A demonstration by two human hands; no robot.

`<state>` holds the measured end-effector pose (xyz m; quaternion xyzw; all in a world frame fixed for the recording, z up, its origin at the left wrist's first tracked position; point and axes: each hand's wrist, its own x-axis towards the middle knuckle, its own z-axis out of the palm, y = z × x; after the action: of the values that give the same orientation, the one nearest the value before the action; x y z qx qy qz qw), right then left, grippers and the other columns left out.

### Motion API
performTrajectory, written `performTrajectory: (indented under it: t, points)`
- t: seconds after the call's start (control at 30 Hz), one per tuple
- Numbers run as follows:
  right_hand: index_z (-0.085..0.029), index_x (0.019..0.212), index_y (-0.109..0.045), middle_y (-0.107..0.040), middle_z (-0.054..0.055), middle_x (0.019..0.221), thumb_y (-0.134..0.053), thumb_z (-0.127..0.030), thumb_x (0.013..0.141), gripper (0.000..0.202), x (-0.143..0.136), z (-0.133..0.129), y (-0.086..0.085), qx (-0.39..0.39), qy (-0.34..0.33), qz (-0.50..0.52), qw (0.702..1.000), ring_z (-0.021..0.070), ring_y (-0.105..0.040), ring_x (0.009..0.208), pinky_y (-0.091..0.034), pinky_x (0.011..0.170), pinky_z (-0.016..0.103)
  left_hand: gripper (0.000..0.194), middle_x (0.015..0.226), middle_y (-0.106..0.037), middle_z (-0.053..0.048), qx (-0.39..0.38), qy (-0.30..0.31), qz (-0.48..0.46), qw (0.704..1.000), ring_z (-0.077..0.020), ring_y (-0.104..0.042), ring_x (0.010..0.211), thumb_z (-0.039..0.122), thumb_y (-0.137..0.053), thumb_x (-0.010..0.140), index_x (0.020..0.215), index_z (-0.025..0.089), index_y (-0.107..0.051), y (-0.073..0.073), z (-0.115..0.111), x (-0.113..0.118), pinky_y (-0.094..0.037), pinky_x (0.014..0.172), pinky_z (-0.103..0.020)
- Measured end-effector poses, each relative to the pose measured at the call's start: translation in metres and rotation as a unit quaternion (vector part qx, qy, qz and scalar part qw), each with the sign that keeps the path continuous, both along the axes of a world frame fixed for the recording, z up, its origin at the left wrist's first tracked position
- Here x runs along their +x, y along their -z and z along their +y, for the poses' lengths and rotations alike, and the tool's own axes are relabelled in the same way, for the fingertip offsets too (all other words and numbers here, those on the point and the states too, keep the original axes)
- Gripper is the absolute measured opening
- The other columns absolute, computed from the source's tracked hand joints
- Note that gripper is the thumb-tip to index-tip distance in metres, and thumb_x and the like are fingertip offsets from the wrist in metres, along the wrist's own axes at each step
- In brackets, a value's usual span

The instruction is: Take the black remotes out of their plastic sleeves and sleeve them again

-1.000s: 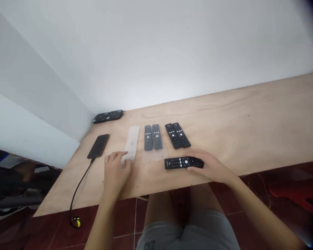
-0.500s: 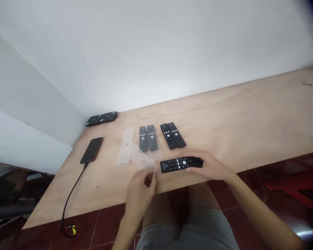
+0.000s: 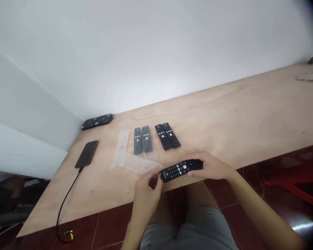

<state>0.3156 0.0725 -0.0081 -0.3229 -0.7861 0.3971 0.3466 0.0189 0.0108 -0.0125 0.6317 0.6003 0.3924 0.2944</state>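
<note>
Remote control [image 3: 182, 169]: located at the near edge of the tabletop [image 3: 224, 121], directly in front of the person. Contact with the wood unclear. Tabletop: pale, wood-grained, with small dark specks; bordered at the rear by a white wall [image 3: 156, 55]. Floor [image 3: 113, 222] below: dark red tile. Red object [image 3: 292, 184] beyond the near edge at right.

Orientation of remote control: long axis crosswise, roughly along the near edge, slightly oblique. Left end nearer to the person, right end farther off. Button face upward; printed lettering at left end, round white button near mid-length.

Right hand [image 3: 212, 166]: closed around the right end, thumb on the near side. Left hand [image 3: 146, 194]: narrow, thumb and forefinger pinched on the end of the slanted sleeve [image 3: 138, 164], just beside the left end of the remote control. Opposite end of slanted sleeve: overlapping the flat sleeve [image 3: 120, 147].

Farther back: two sleeved remotes [image 3: 142, 140], side by side; to the right, two bare remotes [image 3: 167, 136]. At left: phone [image 3: 86, 154] with black cable [image 3: 65, 201] over the edge. Rear left corner: two black boxes [image 3: 96, 121].
</note>
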Motion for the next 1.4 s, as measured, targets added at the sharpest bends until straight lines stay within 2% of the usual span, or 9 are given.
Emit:
performTrajectory:
  t: [0.17,0.43,0.53,0.77,0.97,1.17,1.27,1.33,1.4]
  points:
    - [-0.031,0.138,-0.079,-0.08,0.007,0.139,-0.089,-0.041,0.092,0.049,-0.001,0.0,0.001,0.011,0.007,-0.002,1.0,0.0347,-0.073,0.131,-0.056,0.118,0.056,0.026,0.096,-0.085,-0.008,0.006,-0.023,-0.045,0.999,-0.0257,-0.081,0.086,0.042,-0.071,0.1,0.108,0.02,-0.084,0.005,-0.006,0.002,-0.067,0.077,-0.036]
    - [-0.032,0.141,-0.077,-0.078,0.005,0.143,-0.088,-0.039,0.092,0.05,-0.003,-0.003,0.003,0.011,0.025,-0.002,1.0,0.0338,-0.071,0.135,-0.054,0.121,0.055,0.033,0.106,-0.085,-0.01,-0.018,-0.005,-0.06,0.998,-0.0266,-0.082,0.093,0.045,-0.071,0.101,0.122,0.021,-0.081,0.014,-0.009,-0.002,-0.069,0.083,-0.039]
    - [-0.034,0.142,-0.076,-0.078,0.004,0.143,-0.088,-0.036,0.093,0.05,-0.003,-0.003,0.002,0.013,0.024,-0.005,1.0,0.0331,-0.071,0.135,-0.053,0.121,0.055,0.037,0.105,-0.085,-0.009,-0.028,0.0,-0.057,0.998,-0.026,-0.082,0.092,0.045,-0.072,0.101,0.13,0.022,-0.079,0.014,-0.007,-0.005,-0.068,0.081,-0.038]
    - [-0.033,0.139,-0.078,-0.08,0.004,0.14,-0.088,-0.036,0.093,0.048,-0.004,-0.002,0.001,0.015,0.023,-0.001,1.0,0.0332,-0.072,0.133,-0.054,0.12,0.053,0.036,0.1,-0.084,-0.008,-0.033,0.027,-0.068,0.997,-0.0244,-0.08,0.092,0.039,-0.071,0.1,0.13,0.02,-0.079,0.009,-0.005,-0.009,-0.067,0.084,-0.037]
    - [-0.033,0.139,-0.079,-0.079,0.005,0.141,-0.089,-0.037,0.092,0.048,-0.006,-0.003,0.004,0.027,0.037,-0.022,0.999,0.035,-0.073,0.132,-0.055,0.119,0.053,0.04,0.098,-0.08,-0.005,-0.023,0.049,-0.013,0.998,-0.0218,-0.077,0.088,0.037,-0.066,0.104,0.141,0.02,-0.071,0.007,-0.007,-0.007,-0.064,0.082,-0.035]
    - [-0.034,0.144,-0.076,-0.076,0.005,0.147,-0.088,-0.039,0.093,0.052,-0.006,-0.003,0.003,0.031,0.044,-0.046,0.997,0.0367,-0.07,0.137,-0.053,0.121,0.055,0.042,0.101,-0.075,-0.003,0.024,0.13,0.073,0.988,-0.0192,-0.072,0.085,0.027,-0.065,0.105,0.147,0.025,-0.065,0.001,0.003,-0.017,-0.062,0.08,-0.033]
    - [-0.035,0.142,-0.077,-0.078,0.006,0.143,-0.087,-0.043,0.094,0.051,-0.006,-0.003,0.005,0.039,0.041,-0.059,0.997,0.0369,-0.071,0.134,-0.053,0.12,0.056,0.043,0.12,-0.073,-0.006,0.079,0.144,0.125,0.978,-0.0242,-0.072,0.106,0.025,-0.073,0.101,0.143,0.029,-0.068,0.001,0.012,-0.028,-0.063,0.094,-0.039]
    - [-0.034,0.142,-0.077,-0.078,0.006,0.142,-0.086,-0.044,0.094,0.05,-0.006,-0.003,0.006,0.043,0.039,-0.065,0.996,0.0367,-0.071,0.133,-0.054,0.119,0.056,0.043,0.131,-0.07,-0.007,0.112,0.147,0.149,0.971,-0.0281,-0.068,0.122,0.026,-0.078,0.099,0.141,0.031,-0.07,0.001,0.017,-0.033,-0.06,0.105,-0.045]
    - [-0.034,0.143,-0.076,-0.078,0.007,0.142,-0.086,-0.044,0.094,0.051,-0.006,-0.002,0.009,0.048,0.04,-0.065,0.996,0.0366,-0.071,0.134,-0.053,0.12,0.056,0.043,0.136,-0.067,-0.008,0.135,0.156,0.173,0.963,-0.03,-0.064,0.127,0.027,-0.08,0.099,0.14,0.032,-0.07,0.001,0.02,-0.036,-0.058,0.11,-0.049]
